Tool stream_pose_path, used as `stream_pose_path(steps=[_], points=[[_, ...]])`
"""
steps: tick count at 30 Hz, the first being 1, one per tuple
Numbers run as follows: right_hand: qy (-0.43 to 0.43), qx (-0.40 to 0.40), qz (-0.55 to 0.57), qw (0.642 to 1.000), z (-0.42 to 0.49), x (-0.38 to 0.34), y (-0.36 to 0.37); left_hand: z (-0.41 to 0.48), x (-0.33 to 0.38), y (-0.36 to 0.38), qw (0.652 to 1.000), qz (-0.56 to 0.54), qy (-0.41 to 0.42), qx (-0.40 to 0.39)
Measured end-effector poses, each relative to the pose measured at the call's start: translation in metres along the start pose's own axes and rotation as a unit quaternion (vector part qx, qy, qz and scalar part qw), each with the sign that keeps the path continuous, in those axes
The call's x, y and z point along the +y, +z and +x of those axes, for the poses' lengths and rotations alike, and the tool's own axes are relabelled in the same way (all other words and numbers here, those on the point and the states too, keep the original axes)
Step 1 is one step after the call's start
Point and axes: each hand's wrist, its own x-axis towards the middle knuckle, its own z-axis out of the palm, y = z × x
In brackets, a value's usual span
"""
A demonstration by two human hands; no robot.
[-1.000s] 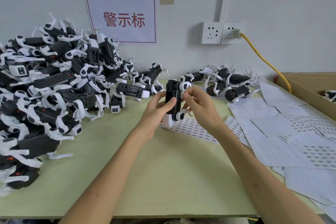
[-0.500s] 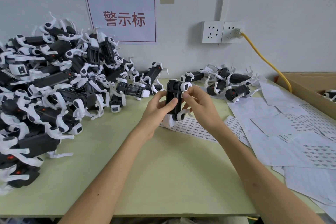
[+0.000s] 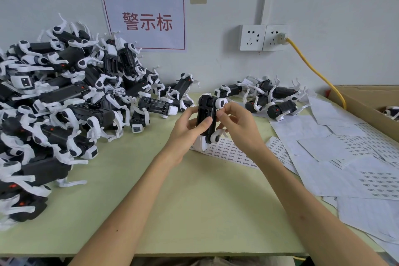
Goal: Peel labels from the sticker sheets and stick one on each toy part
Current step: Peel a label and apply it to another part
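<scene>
Toy part [image 3: 206, 119], a black plastic block with glossy white rounded joints, is held upright just above the pale green table [image 3: 194, 201], over a sticker sheet [image 3: 233, 153] of tiny printed labels. Little has shifted in the past second. The left hand [image 3: 190, 129] stays wrapped round its body while the right hand [image 3: 239, 127] pinches its front edge with curled fingertips, probably pressing a label home, though none shows. A pile of parts [image 3: 54, 114] lies tangled at left.
</scene>
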Motion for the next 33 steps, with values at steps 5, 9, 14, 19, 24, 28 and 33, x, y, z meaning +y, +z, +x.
stream_pose_path(steps=[5,9,14,19,24,28,33], points=[[0.004,-0.007,0.011,1.000,0.0006,0.0013,-0.0014,0.0007,-0.0010,0.0000,1.000,0.004,0.010,0.003],[0.009,-0.019,0.014,1.000,0.0006,0.0009,-0.0021,0.0005,-0.0009,0.0003,1.000,0.005,0.014,0.003],[0.011,-0.020,0.019,1.000,0.0000,-0.0007,-0.0018,-0.0001,0.0002,0.0004,1.000,0.000,0.014,0.002],[0.014,-0.021,0.025,0.999,-0.0003,-0.0016,-0.0019,0.0000,0.0006,0.0003,1.000,0.000,0.017,0.000],[0.016,-0.019,0.022,0.999,0.0001,-0.0004,-0.0021,0.0011,-0.0002,-0.0002,1.000,0.004,0.016,0.000],[0.012,-0.022,0.018,1.000,0.0010,0.0001,-0.0020,0.0013,-0.0010,-0.0008,1.000,0.002,0.015,-0.002],[0.011,-0.020,0.022,0.999,0.0010,0.0005,-0.0021,0.0011,-0.0005,-0.0017,1.000,-0.001,0.017,-0.005]])
